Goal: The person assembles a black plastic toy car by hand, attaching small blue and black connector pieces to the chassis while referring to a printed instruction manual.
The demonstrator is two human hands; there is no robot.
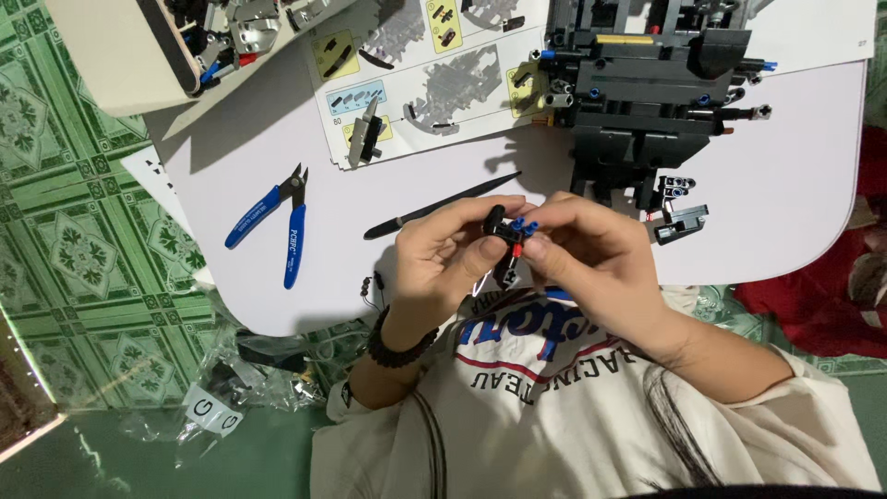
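Both of my hands meet over the near edge of the white table [795, 185], pinching one small black building-block piece [504, 235] with blue and red pins. My left hand [443, 254], a dark bead bracelet on its wrist, grips the piece from the left. My right hand [591, 254] grips it from the right with its fingertips. A large dark grey block model [637, 102] stands on the table just beyond my hands. A thin black tool [439, 208] lies on the table beside my left hand.
Blue-handled cutters [277, 217] lie at the left of the table. An open instruction booklet [416, 69] lies at the back, a small grey part [367, 134] on it. A box of loose parts [217, 37] sits far left. Small black sub-assemblies [679, 217] rest at right. Plastic bags [231, 379] lie on the green floor.
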